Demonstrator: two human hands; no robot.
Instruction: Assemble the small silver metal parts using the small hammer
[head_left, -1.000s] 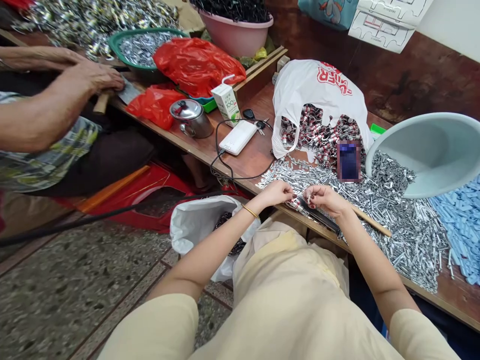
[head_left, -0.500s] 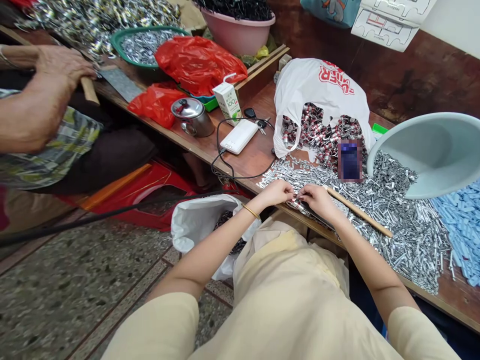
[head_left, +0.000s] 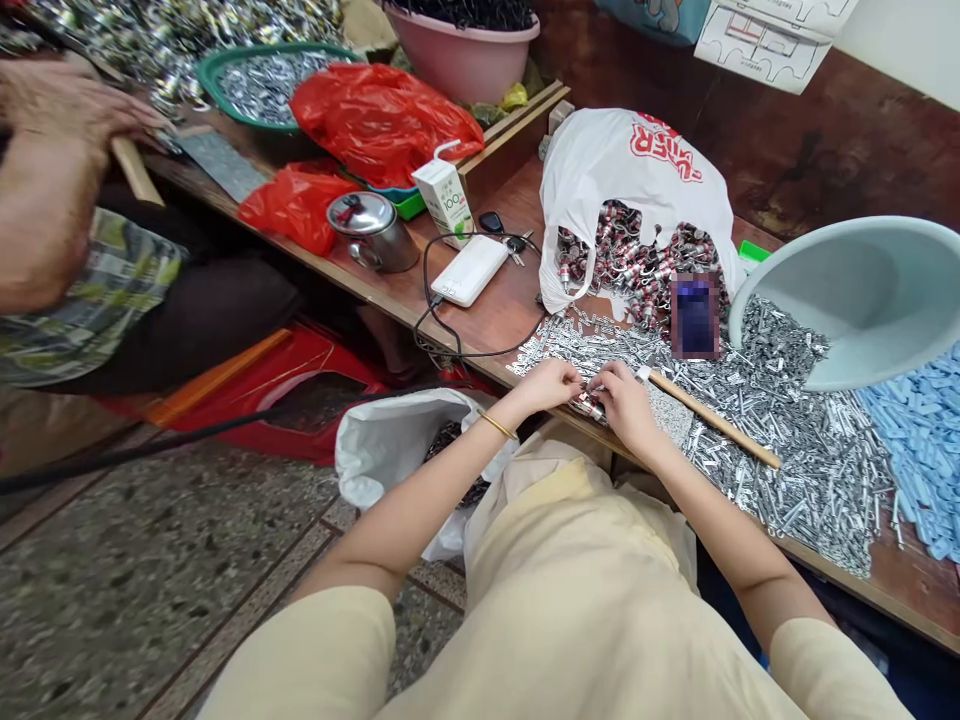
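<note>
Two bare hands are seen from above at the near edge of a long wooden desk [head_left: 495,320]. The left hand [head_left: 553,384] and the right hand [head_left: 624,398] are brought close together, almost touching, over a small cluster of silver metal pieces with red bands [head_left: 589,406]. The fingers of both hands are curled narrowly around these pieces; exactly how many are held cannot be told. A thin gold bangle [head_left: 498,424] is worn on the left wrist.

Just beside the right hand, a wooden stick [head_left: 712,420] is laid across a wide heap of small silver metal parts [head_left: 780,420] that is spread over the desk. Behind the hands, a white plastic bag [head_left: 637,170] with red lettering is opened onto more red-banded pieces. To the right, a tilted pale grey basin [head_left: 870,300] is rested on the heap, with light blue plastic pieces [head_left: 919,440] beyond it.

Further left on the desk are found a white power bank [head_left: 470,271] with a black cable, a small juice carton [head_left: 445,199], a steel kettle [head_left: 371,232] and red plastic bags [head_left: 382,120]. Below the desk edge, a second white bag [head_left: 390,440] is stood open on the floor. At the far left, another person's hand [head_left: 67,110] is closed on a wooden handle.
</note>
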